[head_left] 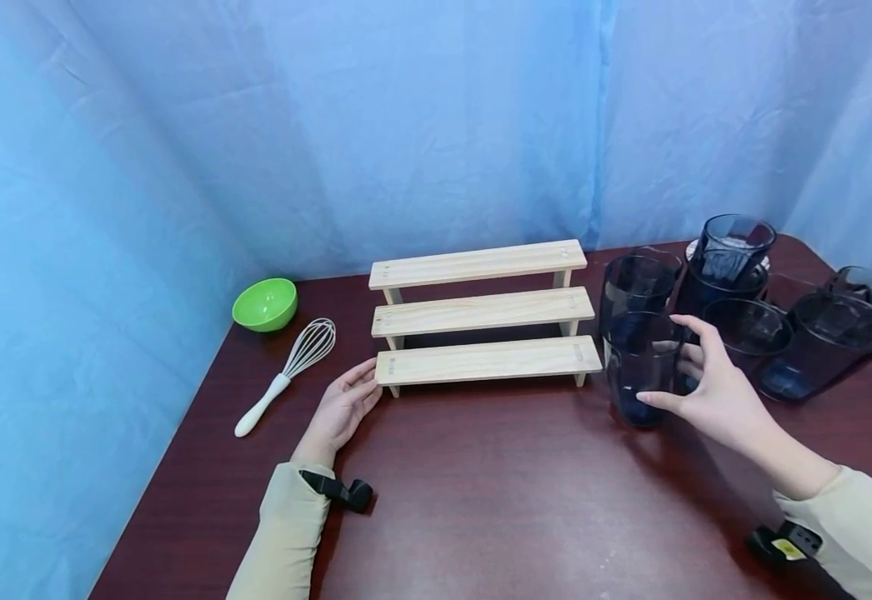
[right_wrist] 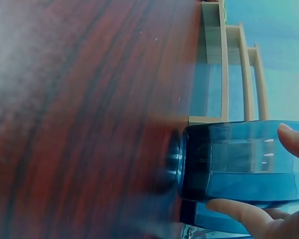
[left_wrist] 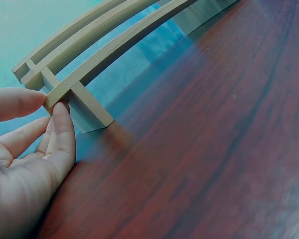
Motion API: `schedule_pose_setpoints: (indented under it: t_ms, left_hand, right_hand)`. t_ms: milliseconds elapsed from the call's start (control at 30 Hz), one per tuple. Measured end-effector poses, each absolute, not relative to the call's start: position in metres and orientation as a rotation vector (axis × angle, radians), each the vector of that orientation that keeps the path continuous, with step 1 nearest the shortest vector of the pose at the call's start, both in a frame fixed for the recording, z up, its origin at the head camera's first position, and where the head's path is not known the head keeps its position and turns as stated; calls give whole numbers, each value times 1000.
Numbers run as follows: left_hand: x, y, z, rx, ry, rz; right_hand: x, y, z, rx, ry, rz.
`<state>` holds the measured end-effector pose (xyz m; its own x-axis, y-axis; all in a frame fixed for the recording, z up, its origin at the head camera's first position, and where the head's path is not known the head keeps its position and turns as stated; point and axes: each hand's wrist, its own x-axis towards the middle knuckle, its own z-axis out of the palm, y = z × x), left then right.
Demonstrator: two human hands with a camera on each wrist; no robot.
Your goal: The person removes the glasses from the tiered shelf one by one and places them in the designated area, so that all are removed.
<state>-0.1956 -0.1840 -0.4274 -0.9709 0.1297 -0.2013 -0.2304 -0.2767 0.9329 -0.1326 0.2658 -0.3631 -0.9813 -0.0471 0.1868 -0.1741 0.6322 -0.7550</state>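
A three-step wooden display rack (head_left: 484, 362) stands on the table. At its lowest step's left end, my left hand (head_left: 343, 406) pinches the board corner, thumb on one face and fingertips beneath in the left wrist view. Beside the rack's right end is a dark blue transparent glass (head_left: 634, 375), upright. My right hand (head_left: 714, 387) holds this glass from the right, thumb and fingers spread around its side. In the right wrist view the glass (right_wrist: 239, 159) has its base by the tabletop; I cannot tell whether it touches.
Several more blue glasses and pitchers (head_left: 829, 346) crowd the table's right side, some stacked. A green bowl (head_left: 265, 305) and a white-handled whisk (head_left: 286, 379) lie to the left. Blue curtains (head_left: 421, 125) hang behind the table (head_left: 481, 492).
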Motion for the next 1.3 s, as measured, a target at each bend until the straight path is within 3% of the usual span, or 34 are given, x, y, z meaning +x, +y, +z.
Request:
schedule_pose_setpoints:
  t_ms: [667, 1300]
  left_hand:
    - [-196, -182, -426, -124, 1745, 2333]
    - [-196, -183, -429, -145, 1743, 2335]
  right_hand:
    - [-127, 257, -365, 118, -2698, 1012]
    - [-130, 256, -368, 63, -2739, 1087]
